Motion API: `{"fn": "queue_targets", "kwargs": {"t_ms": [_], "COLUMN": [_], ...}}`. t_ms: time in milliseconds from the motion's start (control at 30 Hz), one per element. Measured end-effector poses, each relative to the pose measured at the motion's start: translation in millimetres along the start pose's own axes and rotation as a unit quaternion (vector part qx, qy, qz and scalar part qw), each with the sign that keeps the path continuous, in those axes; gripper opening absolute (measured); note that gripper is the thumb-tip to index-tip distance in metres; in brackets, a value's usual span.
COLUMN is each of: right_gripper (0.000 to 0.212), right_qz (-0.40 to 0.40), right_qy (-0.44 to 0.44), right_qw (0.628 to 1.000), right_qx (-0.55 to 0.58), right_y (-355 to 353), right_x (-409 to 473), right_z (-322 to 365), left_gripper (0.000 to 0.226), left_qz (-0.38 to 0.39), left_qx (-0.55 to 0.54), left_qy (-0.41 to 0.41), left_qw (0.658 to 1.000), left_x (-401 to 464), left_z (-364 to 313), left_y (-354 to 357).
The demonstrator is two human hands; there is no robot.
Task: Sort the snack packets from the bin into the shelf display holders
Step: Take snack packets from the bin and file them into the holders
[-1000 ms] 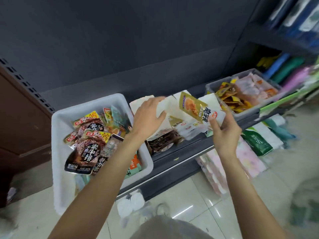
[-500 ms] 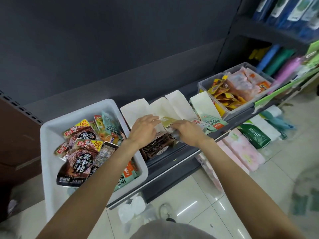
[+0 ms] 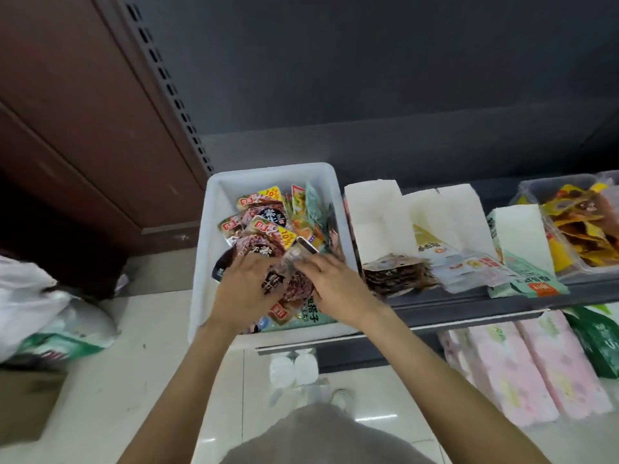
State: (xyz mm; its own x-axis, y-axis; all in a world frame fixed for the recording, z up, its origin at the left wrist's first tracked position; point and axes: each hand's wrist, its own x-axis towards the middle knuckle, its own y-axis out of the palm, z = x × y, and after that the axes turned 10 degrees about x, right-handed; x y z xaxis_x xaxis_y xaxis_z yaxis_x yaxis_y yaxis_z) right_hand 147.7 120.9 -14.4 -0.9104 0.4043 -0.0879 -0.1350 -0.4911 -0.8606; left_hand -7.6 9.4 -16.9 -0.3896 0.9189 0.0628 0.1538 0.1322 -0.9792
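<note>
Snack packets [image 3: 284, 283] between both hands [image 3: 291, 289]

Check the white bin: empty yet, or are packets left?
Not empty. The white bin holds many snack packets, and both hands are in it, gripping some.

Hands: left hand [image 3: 246, 291] and right hand [image 3: 336, 288] grip a dark snack packet [image 3: 288, 283] together over the white bin [image 3: 214, 202].
Bin: heaped with mixed packets.
Shelf: white display holders [image 3: 375, 209] stand beside the bin, packets fanned at their mouths.
Floor: pink packs [image 3: 522, 366] lie below.
</note>
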Motion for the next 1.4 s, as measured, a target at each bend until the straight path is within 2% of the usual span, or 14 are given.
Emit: {"fn": "queue_targets", "kwargs": {"t_ms": [100, 233, 367, 500, 633, 700, 733, 800, 933, 1033, 1167, 1233, 1333, 1400], "right_gripper": [0.079, 0.076, 0.084, 0.069, 0.021, 0.01, 0.018, 0.022, 0.009, 0.02, 0.034, 0.03, 0.023, 0.018], "right_qz": [0.077, 0.061, 0.171, 0.094, -0.038, -0.142, -0.197, -0.284, -0.26, -0.253, -0.338, -0.393, -0.465, -0.483], "right_qy": [0.063, 0.081, 0.038, -0.086, -0.224, -0.193, -0.159, -0.065, 0.08, 0.112, 0.084, 0.054, 0.034, 0.056], "right_qw": [0.995, 0.995, 0.983, 0.986, 0.971, 0.971, 0.966, 0.933, 0.8, 0.747, 0.771, 0.793, 0.8, 0.808], "right_qx": [-0.003, -0.003, -0.053, -0.109, -0.073, -0.011, 0.046, 0.21, 0.535, 0.604, 0.533, 0.462, 0.378, 0.333], "right_y": [17.4, 22.1, 13.0, 8.8, 9.3, -2.1, -10.6, -28.9, -44.8, -49.7, -67.9, -81.0, -92.9, -95.4], "right_x": [15.3, 21.3, 19.2, 19.0, 11.6, 4.0, 0.2, -8.3, -20.2, -28.9, -48.1, -60.2, -75.7, -83.0], "right_z": [4.1, 8.6, 1.7, -0.5, 0.3, 1.7, 3.7, 9.1, 17.5, 16.0, -0.2, -6.8, -19.9, -33.2], "left_gripper": [0.069, 0.081, 0.086, 0.07, 0.061, 0.052, 0.051, 0.055, 0.028, 0.017, 0.004, 0.013, 0.015, 0.015], "left_qz": [0.122, 0.117, 0.165, 0.129, 0.033, -0.015, -0.037, -0.049, 0.025, 0.024, -0.026, -0.079, -0.174, -0.163], "left_qx": [0.053, 0.083, 0.096, 0.035, -0.119, -0.331, -0.424, -0.505, -0.528, -0.505, -0.376, -0.304, -0.256, -0.27], "left_qy": [-0.017, -0.034, -0.028, -0.033, -0.092, -0.181, -0.205, -0.19, -0.12, -0.085, 0.004, 0.058, 0.132, 0.148], "left_qw": [0.991, 0.989, 0.981, 0.99, 0.988, 0.926, 0.881, 0.84, 0.841, 0.858, 0.926, 0.948, 0.942, 0.937], "left_x": [-9.7, -14.3, -12.3, -12.1, -16.3, -18.5, -18.6, -18.6, -12.6, -4.1, 18.2, 34.2, 60.8, 74.6], "left_z": [1.9, -2.0, -0.6, 7.7, 4.5, -1.1, -2.4, -7.1, -31.2, -45.8, -57.3, -72.6, -100.6, -115.5], "left_y": [6.4, 9.3, 3.9, 7.5, 5.8, -6.7, -13.3, -30.0, -51.7, -53.2, -49.6, -52.5, -49.9, -37.9]}}
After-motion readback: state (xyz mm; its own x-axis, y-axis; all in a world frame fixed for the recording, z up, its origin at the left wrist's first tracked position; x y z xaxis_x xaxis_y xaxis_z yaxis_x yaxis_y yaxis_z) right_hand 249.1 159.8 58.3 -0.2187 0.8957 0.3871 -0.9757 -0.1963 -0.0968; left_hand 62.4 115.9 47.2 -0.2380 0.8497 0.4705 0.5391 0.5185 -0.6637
